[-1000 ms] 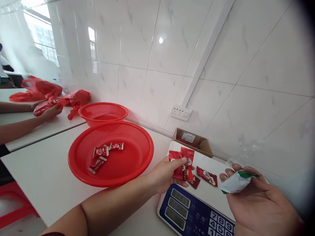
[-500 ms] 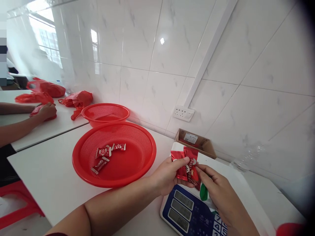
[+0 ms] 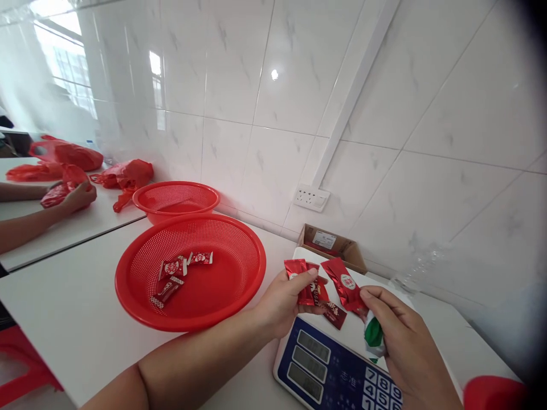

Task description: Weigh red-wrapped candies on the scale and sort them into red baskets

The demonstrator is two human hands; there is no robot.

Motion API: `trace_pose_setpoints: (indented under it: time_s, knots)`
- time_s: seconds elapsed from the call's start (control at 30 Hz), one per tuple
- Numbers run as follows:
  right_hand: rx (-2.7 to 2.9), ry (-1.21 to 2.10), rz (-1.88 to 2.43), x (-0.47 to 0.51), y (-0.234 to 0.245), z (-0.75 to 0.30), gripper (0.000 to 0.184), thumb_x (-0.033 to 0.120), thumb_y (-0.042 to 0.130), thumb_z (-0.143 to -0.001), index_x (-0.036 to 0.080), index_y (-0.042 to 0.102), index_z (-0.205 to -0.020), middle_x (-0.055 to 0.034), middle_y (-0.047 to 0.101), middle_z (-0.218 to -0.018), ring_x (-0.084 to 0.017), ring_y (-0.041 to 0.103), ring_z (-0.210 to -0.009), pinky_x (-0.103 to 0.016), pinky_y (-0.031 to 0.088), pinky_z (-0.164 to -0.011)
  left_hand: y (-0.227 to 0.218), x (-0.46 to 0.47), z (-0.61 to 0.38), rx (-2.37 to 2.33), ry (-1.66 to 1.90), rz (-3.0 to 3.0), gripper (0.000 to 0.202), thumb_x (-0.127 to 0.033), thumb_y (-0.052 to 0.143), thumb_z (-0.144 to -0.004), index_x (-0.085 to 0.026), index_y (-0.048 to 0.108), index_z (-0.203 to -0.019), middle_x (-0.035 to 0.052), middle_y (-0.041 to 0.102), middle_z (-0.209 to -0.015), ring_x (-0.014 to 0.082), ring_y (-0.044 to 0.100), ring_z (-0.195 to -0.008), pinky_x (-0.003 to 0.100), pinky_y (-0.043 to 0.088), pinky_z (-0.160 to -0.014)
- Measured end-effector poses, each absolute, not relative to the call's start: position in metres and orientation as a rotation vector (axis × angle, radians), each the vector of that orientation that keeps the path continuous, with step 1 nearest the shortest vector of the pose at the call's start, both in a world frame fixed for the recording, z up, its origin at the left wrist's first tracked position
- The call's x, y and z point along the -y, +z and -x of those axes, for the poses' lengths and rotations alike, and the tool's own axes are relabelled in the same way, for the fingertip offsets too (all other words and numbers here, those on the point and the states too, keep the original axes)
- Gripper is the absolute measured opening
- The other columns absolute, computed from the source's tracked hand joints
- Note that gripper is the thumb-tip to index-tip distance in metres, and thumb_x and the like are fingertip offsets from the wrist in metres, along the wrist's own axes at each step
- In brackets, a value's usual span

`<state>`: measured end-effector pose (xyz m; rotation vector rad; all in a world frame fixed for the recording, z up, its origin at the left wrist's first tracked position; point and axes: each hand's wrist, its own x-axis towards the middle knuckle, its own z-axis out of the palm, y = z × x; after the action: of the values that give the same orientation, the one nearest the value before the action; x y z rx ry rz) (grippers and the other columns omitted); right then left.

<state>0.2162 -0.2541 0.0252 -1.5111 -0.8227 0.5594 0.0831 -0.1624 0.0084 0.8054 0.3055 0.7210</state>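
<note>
Over the weighing scale, my left hand is closed, its thumb pressing several red candy packets against the fingers. A dark red packet juts out below those fingers; whether it is held or rests on the scale I cannot tell. To the right, my right hand pinches a shiny red candy packet with a white round label. A green-and-white packet also sits in its fingers. Left of my hands, a red perforated basket contains three small candy packets.
Behind the basket stands a second red basket. A cardboard box is between scale and wall. Clear plastic lies at the right. At the left table, another person's hands handle a red plastic bag. A socket is on the wall.
My right hand has moved right, drawing a red candy packet away from the bunch in my left hand. The dark red packet now shows below my left fingers. The view has shifted slightly.
</note>
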Motion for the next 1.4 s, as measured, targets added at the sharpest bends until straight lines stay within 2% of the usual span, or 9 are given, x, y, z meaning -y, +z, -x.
trace_pose_setpoints:
  time_s: [0.17,0.27,0.43,0.63,0.73,0.87,1.03,1.23,1.4]
  knots:
    - [1.07,0.571,1.628,0.2572,0.0249,-0.2197,0.033,0.054,0.06,-0.072,0.021,0.059,-0.072,-0.0011,0.058,-0.069,-0.016,0.053,-0.064,-0.023,0.045,-0.054,0.009,0.1608,-0.0823,-0.298,0.72,-0.84,0.038,-0.043,0.071,-0.067,-0.014,0.062,-0.09,0.0055,0.066,-0.078,0.0121,0.061,-0.065,0.02,0.05,-0.055]
    - [1.175,0.532,1.654,0.2574,0.0246,-0.2208,0.032,0.054,0.056,-0.075,0.022,0.059,-0.072,-0.0007,0.06,-0.072,-0.016,0.053,-0.069,-0.022,0.045,-0.06,0.008,0.1609,-0.0825,-0.309,0.706,-0.865,0.037,-0.036,0.076,-0.062,-0.011,0.063,-0.087,0.0071,0.066,-0.079,0.0124,0.061,-0.064,0.02,0.048,-0.055]
    - [1.179,0.527,1.677,0.2575,0.0228,-0.2231,0.033,0.055,0.055,-0.075,0.022,0.06,-0.075,-0.0012,0.06,-0.072,-0.017,0.054,-0.068,-0.023,0.047,-0.057,0.0074,0.16,-0.0846,-0.273,0.764,-0.875,0.028,-0.03,0.076,-0.06,-0.01,0.065,-0.076,0.0064,0.066,-0.072,0.0133,0.059,-0.061,0.024,0.047,-0.059]
    - [1.172,0.513,1.747,0.2585,0.0267,-0.22,0.035,0.055,0.053,-0.077,0.022,0.061,-0.083,-0.0014,0.062,-0.075,-0.019,0.059,-0.07,-0.024,0.048,-0.059,0.0066,0.1653,-0.0878,-0.247,0.816,-0.823,0.023,-0.024,0.076,-0.061,-0.01,0.065,-0.076,0.0071,0.066,-0.074,0.0152,0.061,-0.067,0.027,0.047,-0.067]
    - [1.242,0.457,1.716,0.2585,0.0306,-0.2164,0.032,0.052,0.054,-0.077,0.023,0.062,-0.085,-0.0013,0.064,-0.079,-0.018,0.059,-0.076,-0.023,0.048,-0.065,0.0064,0.168,-0.0876,-0.237,0.816,-0.814,0.025,-0.026,0.076,-0.062,-0.009,0.065,-0.077,0.0073,0.066,-0.073,0.0152,0.061,-0.067,0.027,0.047,-0.066]
    - [1.22,0.396,1.757,0.2574,0.0318,-0.2148,0.03,0.049,0.054,-0.076,0.022,0.063,-0.084,-0.0005,0.063,-0.07,-0.017,0.058,-0.067,-0.023,0.047,-0.06,0.0073,0.1648,-0.086,-0.293,0.844,-0.778,0.032,-0.032,0.078,-0.06,-0.012,0.064,-0.08,0.006,0.066,-0.078,0.015,0.061,-0.071,0.025,0.048,-0.065]
    - [1.243,0.4,1.831,0.2568,0.0299,-0.2167,0.028,0.047,0.053,-0.075,0.022,0.064,-0.08,-0.0013,0.066,-0.077,-0.017,0.058,-0.069,-0.023,0.046,-0.06,0.0075,0.1584,-0.0859,-0.339,0.943,-0.753,0.034,-0.033,0.08,-0.057,-0.015,0.06,-0.079,0.0029,0.064,-0.079,0.0146,0.061,-0.074,0.027,0.049,-0.067]
    - [1.237,0.407,1.811,0.2564,0.0283,-0.2171,0.027,0.048,0.055,-0.074,0.023,0.063,-0.077,-0.0006,0.064,-0.074,-0.017,0.057,-0.069,-0.023,0.045,-0.059,0.0122,0.1622,-0.0842,-0.374,0.956,-0.929,0.032,-0.032,0.08,-0.055,-0.01,0.06,-0.067,0.0017,0.06,-0.062,0.0105,0.054,-0.058,0.022,0.043,-0.055]
    - [1.143,0.444,1.719,0.2575,0.0277,-0.2167,0.028,0.049,0.061,-0.073,0.022,0.063,-0.076,-0.0006,0.062,-0.071,-0.016,0.055,-0.064,-0.022,0.045,-0.055,0.0134,0.1633,-0.0838,-0.364,0.936,-0.903,0.028,-0.028,0.079,-0.057,-0.01,0.062,-0.069,0.0021,0.061,-0.063,0.01,0.054,-0.056,0.02,0.043,-0.052]
